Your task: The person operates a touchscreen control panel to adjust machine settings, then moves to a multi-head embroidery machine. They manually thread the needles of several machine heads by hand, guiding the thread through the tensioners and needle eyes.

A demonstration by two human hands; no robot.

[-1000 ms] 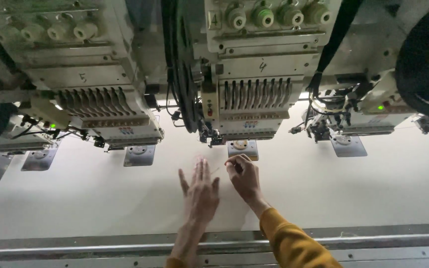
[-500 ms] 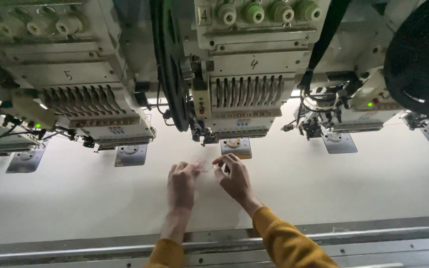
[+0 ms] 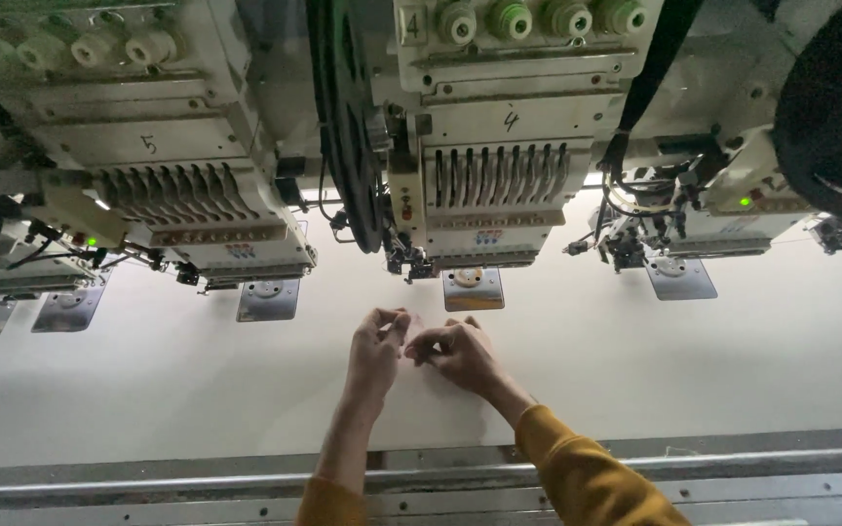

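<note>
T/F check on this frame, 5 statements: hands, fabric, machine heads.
1. Both hands, left hand and right hand, meet fingertip to fingertip over the white fabric. True.
2. The hands grip scissors. False: no tool shows.
3. The hands sit just below the middle embroidery head. True.
4. The sleeves are blue. False: mustard yellow.
5. The fabric is red. False: plain white.

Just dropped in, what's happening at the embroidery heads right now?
A person in mustard sleeves has both hands over the white fabric, just below the middle embroidery head. The left hand and right hand meet fingertip to fingertip, pinching something too fine to make out, possibly a thread. They are in front of the needle plate.
</note>
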